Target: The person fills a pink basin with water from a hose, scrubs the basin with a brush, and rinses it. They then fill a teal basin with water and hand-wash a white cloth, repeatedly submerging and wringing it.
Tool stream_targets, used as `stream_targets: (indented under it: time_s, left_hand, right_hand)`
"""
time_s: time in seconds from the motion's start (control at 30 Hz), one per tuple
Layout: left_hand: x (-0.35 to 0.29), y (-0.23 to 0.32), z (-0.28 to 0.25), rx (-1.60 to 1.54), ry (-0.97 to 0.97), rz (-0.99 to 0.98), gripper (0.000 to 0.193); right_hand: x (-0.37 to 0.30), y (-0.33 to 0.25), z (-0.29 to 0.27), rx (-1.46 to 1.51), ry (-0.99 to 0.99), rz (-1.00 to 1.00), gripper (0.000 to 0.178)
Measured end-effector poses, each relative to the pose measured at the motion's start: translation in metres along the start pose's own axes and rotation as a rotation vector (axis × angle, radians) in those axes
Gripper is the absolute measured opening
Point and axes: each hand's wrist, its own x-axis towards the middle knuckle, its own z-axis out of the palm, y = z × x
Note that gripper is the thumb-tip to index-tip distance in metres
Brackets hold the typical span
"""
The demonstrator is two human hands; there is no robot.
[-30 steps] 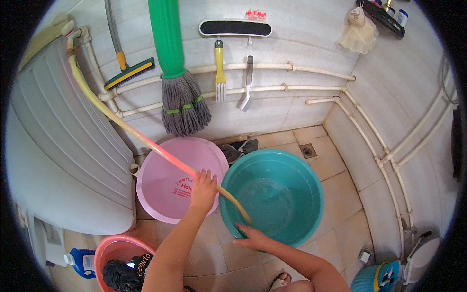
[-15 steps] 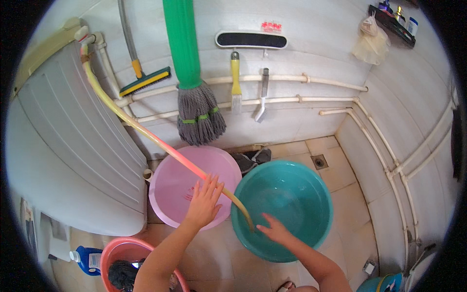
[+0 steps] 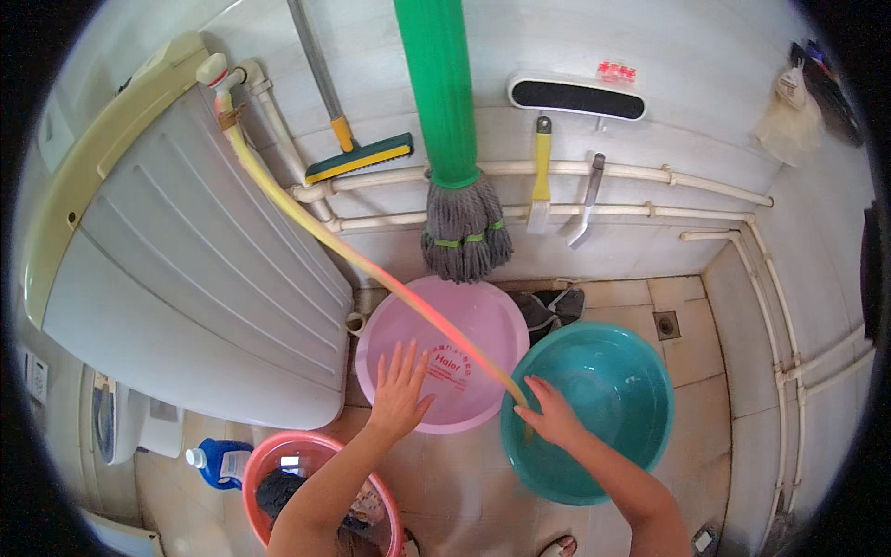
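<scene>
Hands, two: your left hand spread, empty, over the pink tub; your right hand half-curled at the hose, grip unclear. Hose, one: far-left tap into teal tub, right. Red lettering, two patches: pink tub, far wall.

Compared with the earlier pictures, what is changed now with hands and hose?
The left hand has come off the hose and moved left, open over the pink basin. The right hand has moved forward to the hose; whether it holds it is unclear. The hose still ends inside the teal basin; both basins and the mop stay in place.
</scene>
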Motion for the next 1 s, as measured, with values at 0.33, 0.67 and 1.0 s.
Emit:
stream_targets:
  time_s: [0.33, 0.67, 1.0]
  left_hand:
    - [-0.042, -0.033, -0.114, 0.031, -0.047, -0.174, 0.078]
    - [-0.07, -0.07, -0.248, -0.054, -0.053, -0.275, 0.073]
    - [-0.031, -0.08, -0.383, -0.017, 0.113, -0.096, 0.044]
  right_hand:
    - [0.025, -0.143, -0.012, 0.036, -0.023, -0.083, 0.05]
    - [0.091, -0.353, -0.082, -0.032, 0.04, -0.024, 0.047]
    - [0.254, -0.58, -0.143, -0.352, 0.036, -0.121, 0.063]
